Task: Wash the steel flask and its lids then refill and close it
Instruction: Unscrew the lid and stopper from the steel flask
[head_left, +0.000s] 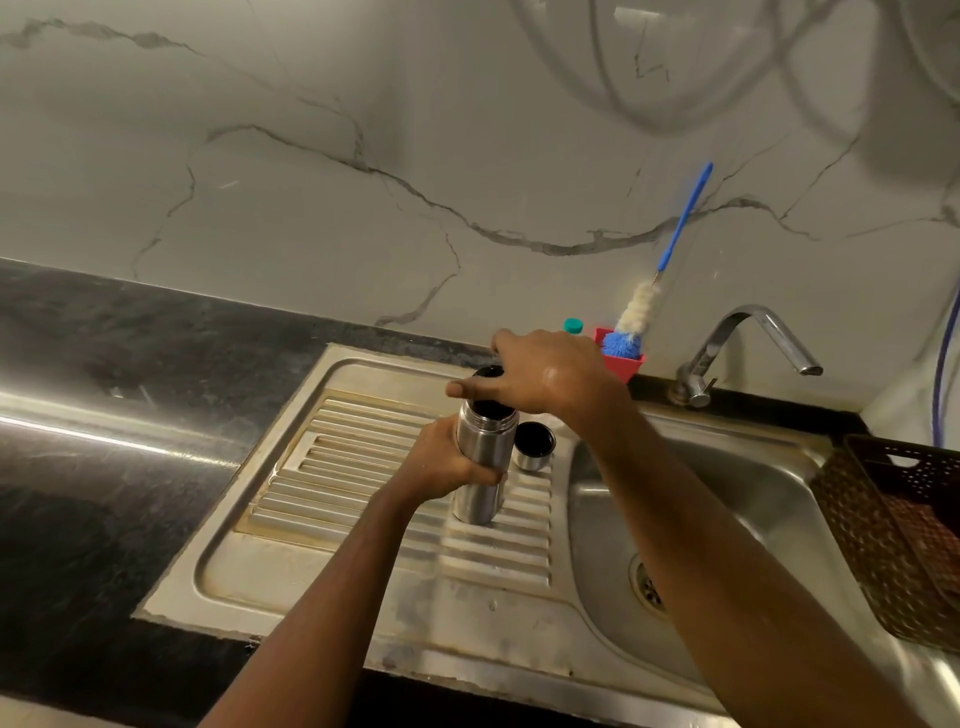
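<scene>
A steel flask (483, 467) stands on the sink's ribbed drainboard (363, 441), near its basin-side edge. The left hand (447, 460) wraps its fingers around the flask's body; the right hand (545, 374) curls over a black inner lid (488, 372) at the mouth. The steel cup lid (534, 446) sits mouth-up just beside the flask.

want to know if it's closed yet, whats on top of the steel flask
A black inner lid sits at the mouth of the steel flask, gripped by the right hand. The hand covers most of it, so whether it is screwed in cannot be seen.
</scene>
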